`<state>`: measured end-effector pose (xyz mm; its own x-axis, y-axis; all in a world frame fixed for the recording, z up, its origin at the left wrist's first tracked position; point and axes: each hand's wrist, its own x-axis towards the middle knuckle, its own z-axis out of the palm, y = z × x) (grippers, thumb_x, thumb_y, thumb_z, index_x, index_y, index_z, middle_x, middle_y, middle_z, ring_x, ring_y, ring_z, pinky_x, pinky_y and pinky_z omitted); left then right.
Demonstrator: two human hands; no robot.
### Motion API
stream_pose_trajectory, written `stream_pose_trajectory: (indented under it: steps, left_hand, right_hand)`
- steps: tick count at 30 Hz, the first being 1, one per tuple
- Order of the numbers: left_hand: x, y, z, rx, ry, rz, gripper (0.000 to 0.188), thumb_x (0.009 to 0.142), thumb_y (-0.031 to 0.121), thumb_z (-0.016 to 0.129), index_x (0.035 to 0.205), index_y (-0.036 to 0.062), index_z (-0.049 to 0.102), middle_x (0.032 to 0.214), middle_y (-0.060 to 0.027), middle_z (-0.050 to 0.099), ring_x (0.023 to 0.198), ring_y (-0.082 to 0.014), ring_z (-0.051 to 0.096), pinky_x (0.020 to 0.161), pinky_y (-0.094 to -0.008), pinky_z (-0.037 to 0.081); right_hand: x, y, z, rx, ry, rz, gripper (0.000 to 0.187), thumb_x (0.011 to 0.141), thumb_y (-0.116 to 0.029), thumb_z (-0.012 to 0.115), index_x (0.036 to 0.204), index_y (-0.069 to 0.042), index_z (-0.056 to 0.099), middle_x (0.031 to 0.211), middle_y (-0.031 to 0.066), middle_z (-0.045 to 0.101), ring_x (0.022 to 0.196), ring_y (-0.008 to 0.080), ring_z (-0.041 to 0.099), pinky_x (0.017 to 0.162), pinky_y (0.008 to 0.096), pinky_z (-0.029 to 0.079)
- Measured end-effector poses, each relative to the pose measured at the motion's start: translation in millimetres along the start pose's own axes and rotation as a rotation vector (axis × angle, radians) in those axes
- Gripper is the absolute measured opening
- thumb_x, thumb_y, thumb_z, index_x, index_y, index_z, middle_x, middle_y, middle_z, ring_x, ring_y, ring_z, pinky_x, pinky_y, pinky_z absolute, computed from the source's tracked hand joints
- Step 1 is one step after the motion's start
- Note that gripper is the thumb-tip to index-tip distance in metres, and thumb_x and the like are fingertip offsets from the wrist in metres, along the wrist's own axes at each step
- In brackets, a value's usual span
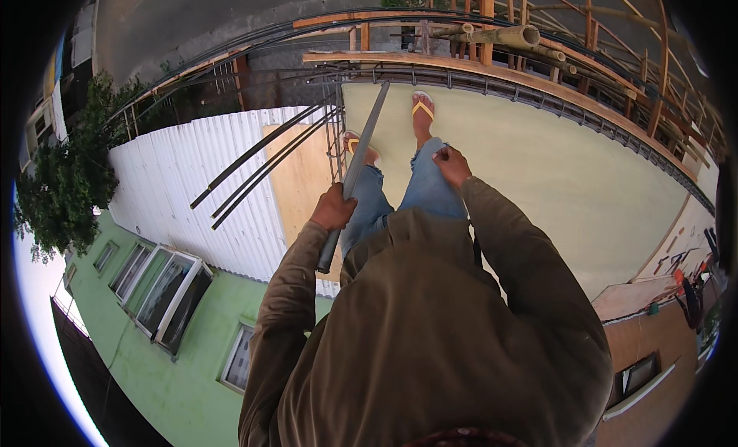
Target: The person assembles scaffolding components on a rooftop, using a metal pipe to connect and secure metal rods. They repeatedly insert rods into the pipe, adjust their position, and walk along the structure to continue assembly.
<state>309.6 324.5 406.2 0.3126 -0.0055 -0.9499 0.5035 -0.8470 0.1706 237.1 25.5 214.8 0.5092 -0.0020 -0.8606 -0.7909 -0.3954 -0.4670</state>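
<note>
While our left hand (334, 208) has its fingers wrapped around the gray pole (360, 161), slanting past our left leg (372, 205), our right hand (452, 166) rests on the jeans (434, 187), its grasp unclear, and we seem to be steadying the pole, any next move calling for a firm grip.

Grey pole (362, 159), blue jeans (434, 184), yellow sandal straps (422, 108), green wall (146, 370)

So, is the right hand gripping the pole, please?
No, the left hand grips the grey pole; the right hand touches the jeans.
</note>
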Motion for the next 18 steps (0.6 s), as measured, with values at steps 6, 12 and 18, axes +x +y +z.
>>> stream_pose_trajectory:
  steps: [6,12,18]
  left_hand:
    - [49,24,7,0.143,0.068,0.015,0.049,0.085,0.029,0.060,0.111,-0.0116,0.054,0.106,-0.0360,0.064,0.104,-0.0465,0.064,0.091,-0.0485,0.051]
    - [107,53,-1,0.148,0.023,0.027,0.055,0.083,0.030,0.060,0.115,-0.0138,0.057,0.114,-0.0363,0.062,0.107,-0.0441,0.064,0.095,-0.0468,0.050]
    - [211,14,22,-0.362,-0.169,-0.144,0.039,0.083,0.020,0.062,0.107,-0.0104,0.062,0.097,-0.0245,0.067,0.085,-0.0317,0.067,0.072,-0.0430,0.053]
  right_hand:
    - [-21,-39,6,0.187,-0.095,-0.202,0.032,0.092,-0.031,0.064,0.104,-0.001,0.063,0.098,0.0158,0.069,0.097,0.0281,0.066,0.086,0.0385,0.050]
    - [-61,-104,18,0.045,-0.278,-0.446,0.035,0.088,-0.023,0.068,0.116,-0.003,0.059,0.115,0.0163,0.061,0.109,0.0300,0.061,0.093,0.0394,0.049]
    - [-92,-148,22,-0.091,-0.115,-0.846,0.058,0.076,-0.014,0.077,0.129,-0.009,0.054,0.144,0.0184,0.038,0.126,0.0412,0.048,0.105,0.0468,0.043]
